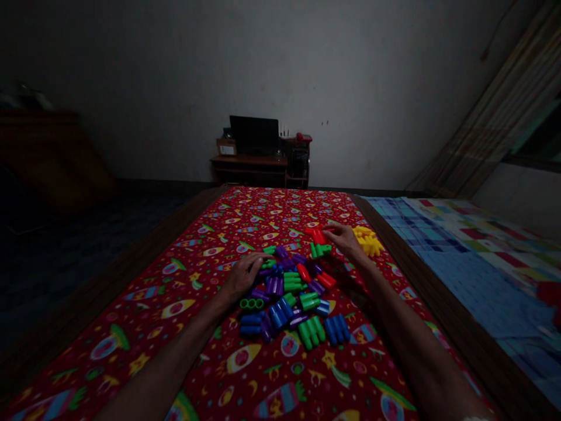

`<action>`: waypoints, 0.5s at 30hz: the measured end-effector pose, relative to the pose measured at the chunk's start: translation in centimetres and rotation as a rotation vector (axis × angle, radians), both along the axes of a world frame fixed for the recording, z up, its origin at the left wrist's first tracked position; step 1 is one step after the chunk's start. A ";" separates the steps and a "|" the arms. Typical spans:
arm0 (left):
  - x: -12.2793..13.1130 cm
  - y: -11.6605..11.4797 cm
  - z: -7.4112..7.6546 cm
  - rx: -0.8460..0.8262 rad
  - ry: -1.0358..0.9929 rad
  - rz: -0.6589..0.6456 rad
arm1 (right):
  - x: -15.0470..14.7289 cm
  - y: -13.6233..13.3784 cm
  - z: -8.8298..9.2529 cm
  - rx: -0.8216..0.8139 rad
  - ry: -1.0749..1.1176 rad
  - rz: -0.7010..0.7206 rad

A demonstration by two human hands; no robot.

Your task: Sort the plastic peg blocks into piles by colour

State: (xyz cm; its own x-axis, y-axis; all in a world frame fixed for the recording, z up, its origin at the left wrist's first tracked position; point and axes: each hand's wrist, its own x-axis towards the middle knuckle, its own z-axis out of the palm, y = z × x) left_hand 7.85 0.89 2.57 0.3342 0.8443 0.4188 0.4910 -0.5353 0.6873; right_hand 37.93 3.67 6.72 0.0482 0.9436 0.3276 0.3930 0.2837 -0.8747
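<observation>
A loose pile of plastic toy blocks made of joined tubes lies in front of me, with green blocks (293, 282), blue blocks (280, 313), and purple blocks (274, 286) mixed together. At the pile's left edge rests my left hand (242, 276), fingers stretched over the blocks and apparently gripping none. Beyond the pile, my right hand (345, 238) pinches a red block (318, 235) at its right end. More red blocks (326, 280) lie among the pile. Just right of my right hand is a heap of yellow blocks (369, 241). Some blocks are partly covered by others.
A red patterned cloth (175, 345) lies under everything, with a dark brown border (412, 263) along its sides. Blue checked bedding (456, 280) is at the right. A desk with a monitor (255, 134) stands against the far wall.
</observation>
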 end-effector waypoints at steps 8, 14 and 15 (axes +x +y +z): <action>2.9 -1.4 1.4 0.006 0.110 0.024 | -8.6 -3.8 -0.3 0.048 0.156 0.261; 3.1 -1.8 0.8 -0.006 0.091 0.018 | -7.0 -3.3 0.2 0.177 0.042 0.101; 3.0 -1.8 0.8 -0.005 0.086 0.013 | -6.3 -3.0 0.4 0.181 0.029 0.057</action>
State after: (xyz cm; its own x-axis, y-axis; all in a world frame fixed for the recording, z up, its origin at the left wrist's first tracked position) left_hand 10.82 -0.91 3.41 0.3581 0.8506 0.3850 0.5554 -0.5255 0.6445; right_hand 31.60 0.68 7.15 0.0083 0.8708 0.4916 0.3473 0.4585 -0.8180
